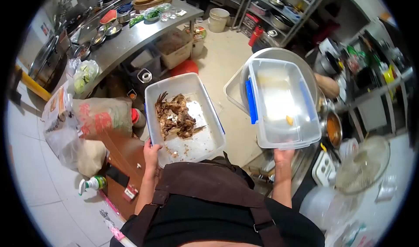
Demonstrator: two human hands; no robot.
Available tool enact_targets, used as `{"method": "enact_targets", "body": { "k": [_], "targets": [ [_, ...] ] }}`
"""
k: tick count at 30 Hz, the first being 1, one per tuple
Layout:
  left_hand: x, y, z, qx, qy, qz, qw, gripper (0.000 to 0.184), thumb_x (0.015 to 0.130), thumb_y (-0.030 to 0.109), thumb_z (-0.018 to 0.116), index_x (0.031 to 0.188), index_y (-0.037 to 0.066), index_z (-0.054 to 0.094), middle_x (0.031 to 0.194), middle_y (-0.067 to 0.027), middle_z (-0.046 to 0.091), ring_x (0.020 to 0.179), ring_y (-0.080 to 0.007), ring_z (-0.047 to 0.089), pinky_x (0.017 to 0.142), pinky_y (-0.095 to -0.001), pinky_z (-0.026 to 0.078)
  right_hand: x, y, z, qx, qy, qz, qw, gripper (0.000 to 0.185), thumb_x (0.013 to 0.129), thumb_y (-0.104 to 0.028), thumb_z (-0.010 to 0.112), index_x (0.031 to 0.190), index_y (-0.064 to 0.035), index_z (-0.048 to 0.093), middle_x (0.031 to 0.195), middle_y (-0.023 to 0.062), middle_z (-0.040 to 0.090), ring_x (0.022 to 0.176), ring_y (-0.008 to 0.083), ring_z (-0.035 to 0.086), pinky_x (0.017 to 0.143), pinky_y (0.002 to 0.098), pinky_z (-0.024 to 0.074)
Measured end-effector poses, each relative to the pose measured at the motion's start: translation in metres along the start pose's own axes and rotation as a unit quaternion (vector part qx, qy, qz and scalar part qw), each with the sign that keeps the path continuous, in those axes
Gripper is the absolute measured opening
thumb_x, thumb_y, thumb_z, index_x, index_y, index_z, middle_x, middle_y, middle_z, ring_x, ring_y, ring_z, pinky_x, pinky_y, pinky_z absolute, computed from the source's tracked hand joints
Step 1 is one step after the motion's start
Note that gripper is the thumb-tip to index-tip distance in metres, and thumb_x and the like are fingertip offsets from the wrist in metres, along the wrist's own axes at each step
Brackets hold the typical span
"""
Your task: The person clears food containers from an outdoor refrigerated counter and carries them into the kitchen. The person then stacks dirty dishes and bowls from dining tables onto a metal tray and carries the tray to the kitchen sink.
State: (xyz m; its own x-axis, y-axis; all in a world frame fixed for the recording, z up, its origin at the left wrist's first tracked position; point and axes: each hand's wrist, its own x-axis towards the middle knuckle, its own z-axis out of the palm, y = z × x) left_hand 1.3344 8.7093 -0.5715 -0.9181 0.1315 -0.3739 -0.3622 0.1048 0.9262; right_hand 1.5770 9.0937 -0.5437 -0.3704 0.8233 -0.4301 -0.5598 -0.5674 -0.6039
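Observation:
My left hand (152, 154) grips the near left edge of a white plastic tub (211, 136), thumb over the rim. Brown cooked meat pieces (176, 116) lie in the left part of that tub, with crumbs near its front. On the right, my right hand (283, 154) holds the near edge of a clear plastic container (286, 96) with a blue latch (251, 101) on its left side. Its fingers are mostly hidden beneath the container. One small yellow piece (289, 120) shows inside it. The two containers are apart.
A steel counter (131, 42) with bowls and vegetables runs along the upper left. Behind the clear container is a large round basin (312, 74). A brown table (124, 153) with a phone (117, 176) stands at left. Shelves (283, 7) and a white bucket (218, 20) are farther back.

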Motion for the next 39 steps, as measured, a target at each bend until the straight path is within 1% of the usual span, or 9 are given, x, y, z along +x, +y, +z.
{"method": "enact_targets", "body": {
  "k": [7,15,19,21,22,27,29,34,39],
  "targets": [
    [0.071,0.033,0.032,-0.05,0.134,-0.015,0.99,0.04,0.064,0.008,0.052,0.102,-0.005,0.049,0.085,-0.008,0.054,0.071,-0.0148,0.05,0.066,-0.0257,0.042,0.151,0.056,0.119,-0.15,0.05,0.098,0.983,0.034,0.084,-0.016,0.04,0.115,-0.0005,0.043,0.114,0.0145,0.048,0.104,0.0279,0.046,0.09,0.0431,0.039],
    [0.07,0.057,0.069,-0.135,0.361,-0.024,0.922,0.036,0.066,0.005,0.047,0.1,-0.005,0.047,0.085,-0.0105,0.052,0.072,-0.019,0.052,0.065,-0.0292,0.044,0.31,0.203,0.253,-0.136,-0.341,0.273,0.889,0.038,0.085,-0.021,0.046,0.117,-0.0005,0.041,0.112,0.0106,0.05,0.103,0.0212,0.049,0.088,0.0353,0.0416],
    [0.074,0.064,0.079,-0.161,0.428,-0.026,0.889,0.038,0.066,0.007,0.047,0.102,-0.006,0.047,0.086,-0.0115,0.052,0.075,-0.0203,0.053,0.067,-0.0308,0.044,0.33,0.288,0.336,-0.104,-0.4,0.338,0.846,0.04,0.084,-0.02,0.051,0.119,-0.0068,0.04,0.115,0.0102,0.047,0.105,0.0206,0.048,0.088,0.0383,0.0421],
    [0.083,0.087,0.098,-0.14,0.482,-0.039,0.864,0.04,0.067,0.01,0.047,0.104,-0.006,0.046,0.09,-0.0112,0.052,0.08,-0.0205,0.052,0.07,-0.0314,0.043,0.354,0.357,0.351,-0.126,-0.452,0.352,0.81,0.039,0.085,-0.024,0.048,0.12,-0.0091,0.04,0.117,0.0088,0.046,0.107,0.0227,0.047,0.09,0.0422,0.0401],
    [0.094,0.091,0.096,-0.11,0.488,-0.047,0.864,0.041,0.068,0.012,0.048,0.106,-0.004,0.046,0.092,-0.0109,0.051,0.083,-0.0209,0.05,0.073,-0.0319,0.042,0.374,0.402,0.348,-0.219,-0.535,0.252,0.776,0.041,0.085,-0.03,0.047,0.12,-0.01,0.04,0.119,0.0078,0.046,0.107,0.0234,0.046,0.091,0.0429,0.0396],
    [0.144,0.071,0.066,-0.11,0.519,-0.095,0.843,0.045,0.069,0.018,0.049,0.111,0.003,0.046,0.101,-0.0099,0.05,0.093,-0.0231,0.048,0.08,-0.0351,0.039,0.343,0.495,0.446,0.028,-0.319,0.557,0.767,0.042,0.082,-0.037,0.051,0.116,-0.0127,0.045,0.114,0.0069,0.05,0.103,0.0225,0.05,0.086,0.0389,0.0452],
    [0.179,0.081,0.067,-0.093,0.527,-0.105,0.838,0.044,0.069,0.018,0.049,0.111,0.002,0.046,0.101,-0.0097,0.05,0.092,-0.0226,0.048,0.079,-0.0346,0.039,0.337,0.539,0.464,-0.049,-0.307,0.556,0.771,0.046,0.083,-0.044,0.045,0.118,-0.0149,0.043,0.11,0.0045,0.054,0.098,0.0199,0.054,0.079,0.0407,0.0491],
    [0.229,0.125,0.072,-0.064,0.54,-0.12,0.83,0.044,0.07,0.018,0.049,0.111,0.002,0.046,0.1,-0.0092,0.05,0.09,-0.0216,0.048,0.078,-0.0335,0.039,0.314,0.594,0.502,-0.115,-0.299,0.5,0.805,0.024,0.085,-0.027,0.048,0.105,-0.0132,0.049,0.088,0.0033,0.059,0.072,0.019,0.062,0.057,0.0349,0.0549],
    [0.255,0.153,0.075,-0.043,0.546,-0.121,0.828,0.044,0.07,0.018,0.049,0.111,0.002,0.046,0.099,-0.0087,0.05,0.089,-0.0206,0.047,0.076,-0.0324,0.039,0.315,0.626,0.532,-0.193,-0.249,0.518,0.795,0.064,0.074,-0.009,0.062,0.124,-0.0251,0.026,0.105,0.0043,0.051,0.086,0.0209,0.057,0.063,0.0397,0.0526]
  ]
}}
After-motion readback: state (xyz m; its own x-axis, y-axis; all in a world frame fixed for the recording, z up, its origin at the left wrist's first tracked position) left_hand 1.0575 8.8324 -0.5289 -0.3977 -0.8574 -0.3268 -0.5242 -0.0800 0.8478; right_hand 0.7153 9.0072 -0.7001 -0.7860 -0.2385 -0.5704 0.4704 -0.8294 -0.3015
